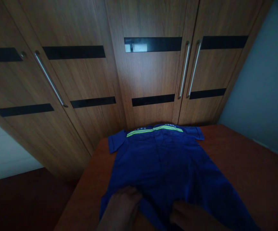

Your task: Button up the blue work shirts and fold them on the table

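Observation:
A dark blue short-sleeved work shirt (153,160) lies spread on the table, collar end away from me, with yellow-green reflective strips across its chest. Near its lower left part, my left hand (126,200) has its fingers closed on the cloth. My right hand (185,213) is dim and somewhat blurred at the lower front, its curled fingers gripping the shirt close to the button line. Between the hands the cloth is bunched and raised, and a patch of tabletop shows beneath it. The shirt's bottom edge is partly out of view.
The reddish-brown table (240,154) reaches back to a wooden wardrobe (148,73) with black inlaid strips and long metal handles (50,78). A pale wall (266,96) stands at the right. Dark reddish floor (21,199) shows at the lower left.

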{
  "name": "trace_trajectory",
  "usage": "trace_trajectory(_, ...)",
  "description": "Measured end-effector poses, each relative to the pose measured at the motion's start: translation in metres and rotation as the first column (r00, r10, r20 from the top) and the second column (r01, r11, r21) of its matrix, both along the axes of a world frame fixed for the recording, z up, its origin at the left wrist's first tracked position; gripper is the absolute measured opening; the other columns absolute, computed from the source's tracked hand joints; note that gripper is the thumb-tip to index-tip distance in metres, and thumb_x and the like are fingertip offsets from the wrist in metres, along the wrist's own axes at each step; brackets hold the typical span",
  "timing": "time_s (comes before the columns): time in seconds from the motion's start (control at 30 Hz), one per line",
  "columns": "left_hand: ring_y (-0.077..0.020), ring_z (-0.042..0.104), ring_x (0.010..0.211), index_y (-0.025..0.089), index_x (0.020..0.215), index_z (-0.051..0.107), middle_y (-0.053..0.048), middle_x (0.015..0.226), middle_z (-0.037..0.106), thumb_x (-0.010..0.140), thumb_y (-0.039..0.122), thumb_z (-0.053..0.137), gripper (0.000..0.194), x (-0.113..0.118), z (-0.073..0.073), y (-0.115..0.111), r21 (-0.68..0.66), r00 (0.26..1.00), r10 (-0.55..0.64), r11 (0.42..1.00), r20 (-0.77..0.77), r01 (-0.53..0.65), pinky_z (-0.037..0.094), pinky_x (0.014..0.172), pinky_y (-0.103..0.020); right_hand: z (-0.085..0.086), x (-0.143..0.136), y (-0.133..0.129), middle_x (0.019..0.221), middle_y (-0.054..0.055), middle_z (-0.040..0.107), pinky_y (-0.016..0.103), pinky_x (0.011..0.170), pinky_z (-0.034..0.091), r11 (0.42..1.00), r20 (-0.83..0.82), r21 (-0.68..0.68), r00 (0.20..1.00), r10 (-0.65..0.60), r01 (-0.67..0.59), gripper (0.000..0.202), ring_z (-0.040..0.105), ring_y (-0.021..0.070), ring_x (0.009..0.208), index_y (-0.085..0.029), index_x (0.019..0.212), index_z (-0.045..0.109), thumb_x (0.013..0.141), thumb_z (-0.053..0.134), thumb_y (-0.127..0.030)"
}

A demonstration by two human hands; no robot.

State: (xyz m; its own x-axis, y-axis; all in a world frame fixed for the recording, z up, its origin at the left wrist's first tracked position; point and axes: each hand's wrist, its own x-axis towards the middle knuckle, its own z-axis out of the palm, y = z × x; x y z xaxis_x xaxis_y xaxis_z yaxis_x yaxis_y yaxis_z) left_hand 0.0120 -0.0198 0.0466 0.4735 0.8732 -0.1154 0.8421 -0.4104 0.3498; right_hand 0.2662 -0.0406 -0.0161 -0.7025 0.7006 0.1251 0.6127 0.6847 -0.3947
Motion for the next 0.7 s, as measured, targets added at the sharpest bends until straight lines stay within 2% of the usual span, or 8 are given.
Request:
trace_trajectory(0.13, -0.0158, 0.062, 0.095, 0.032, 0.101, 0.065, 0.001, 0.104, 0.065, 0.076, 0.002, 0.038, 0.047, -0.003, 0.008, 0.002, -0.016, 0.967, -0.052, 0.998, 0.250, 0.058, 0.047, 0.081, -0.026, 0.027, 0.009, 0.007, 0.074, -0.003, 0.068, 0.020, 0.052, 0.039, 0.983, 0.040, -0.157, 0.995, -0.091, 0.096, 0.012, 0.060, 0.0135, 0.061, -0.026, 0.081, 0.064, 0.072, 0.066, -0.033)
trace_trajectory(0.2, -0.0152, 0.061, 0.096, 0.031, 0.098, 0.066, 0.002, 0.104, 0.066, 0.068, -0.001, 0.040, 0.051, -0.003, 0.013, 0.002, -0.067, 0.955, -0.089, 0.991, 0.282, 0.113, 0.046, 0.082, -0.025, 0.045, 0.014, 0.020, 0.070, -0.003, 0.067, 0.021, 0.054, 0.038, 0.961, 0.046, -0.230, 0.988, -0.147, 0.154, 0.014, 0.060, 0.0130, 0.062, -0.025, 0.075, 0.063, 0.075, 0.065, -0.038)
trace_trajectory(0.27, -0.0161, 0.062, 0.094, 0.029, 0.094, 0.068, 0.001, 0.100, 0.067, 0.064, -0.002, 0.041, 0.051, 0.000, 0.016, 0.003, -0.100, 0.957, -0.123, 0.983, 0.263, 0.154, 0.046, 0.081, -0.026, 0.057, 0.011, 0.043, 0.070, -0.001, 0.067, 0.022, 0.057, 0.039, 0.947, 0.062, -0.185, 0.965, -0.256, 0.263, 0.023, 0.061, 0.0140, 0.065, -0.023, 0.073, 0.062, 0.083, 0.055, -0.042)
trace_trajectory(0.37, -0.0167, 0.062, 0.090, 0.025, 0.088, 0.069, 0.000, 0.092, 0.069, 0.061, -0.002, 0.041, 0.047, 0.009, 0.014, 0.006, -0.107, 0.951, -0.193, 0.969, 0.240, 0.224, 0.045, 0.077, -0.026, 0.060, -0.009, 0.087, 0.083, 0.006, 0.069, 0.027, 0.066, 0.043, 0.870, 0.109, 0.023, 0.864, -0.492, 0.493, 0.031, 0.065, 0.0200, 0.077, -0.020, 0.085, 0.063, 0.089, 0.045, -0.046)
trace_trajectory(0.43, -0.0162, 0.062, 0.088, 0.024, 0.086, 0.070, 0.000, 0.089, 0.070, 0.059, -0.003, 0.042, 0.047, 0.014, 0.012, 0.008, -0.104, 0.941, -0.228, 0.960, 0.251, 0.261, 0.044, 0.075, -0.025, 0.055, -0.027, 0.113, 0.095, 0.014, 0.069, 0.033, 0.071, 0.046, 0.810, 0.156, 0.077, 0.796, -0.585, 0.581, 0.035, 0.066, 0.0268, 0.087, -0.015, 0.097, 0.063, 0.086, 0.049, -0.045)
trace_trajectory(0.5, -0.0156, 0.062, 0.088, 0.025, 0.087, 0.070, 0.001, 0.090, 0.070, 0.059, -0.003, 0.042, 0.049, 0.016, 0.010, 0.010, -0.093, 0.932, -0.240, 0.957, 0.272, 0.274, 0.043, 0.076, -0.024, 0.050, -0.041, 0.132, 0.098, 0.019, 0.069, 0.037, 0.074, 0.047, 0.781, 0.183, 0.048, 0.763, -0.620, 0.623, 0.028, 0.066, 0.0305, 0.089, -0.011, 0.100, 0.064, 0.084, 0.053, -0.032)
trace_trajectory(0.57, -0.0148, 0.061, 0.090, 0.026, 0.088, 0.070, 0.001, 0.092, 0.069, 0.058, -0.003, 0.042, 0.051, 0.014, 0.011, 0.010, -0.085, 0.927, -0.235, 0.959, 0.292, 0.270, 0.043, 0.078, -0.024, 0.048, -0.045, 0.145, 0.093, 0.020, 0.069, 0.039, 0.074, 0.048, 0.770, 0.167, -0.003, 0.760, -0.628, 0.638, 0.019, 0.067, 0.0310, 0.087, -0.010, 0.092, 0.067, 0.081, 0.054, -0.019)
trace_trajectory(0.7, -0.0128, 0.061, 0.091, 0.027, 0.088, 0.070, 0.003, 0.095, 0.067, 0.059, -0.003, 0.040, 0.051, 0.003, 0.024, 0.003, -0.109, 0.936, -0.182, 0.969, 0.301, 0.223, 0.043, 0.078, -0.022, 0.060, -0.029, 0.166, 0.089, 0.016, 0.069, 0.037, 0.075, 0.050, 0.761, -0.007, -0.098, 0.764, -0.645, 0.641, 0.017, 0.066, 0.0259, 0.084, -0.012, 0.083, 0.067, 0.085, 0.054, -0.022)
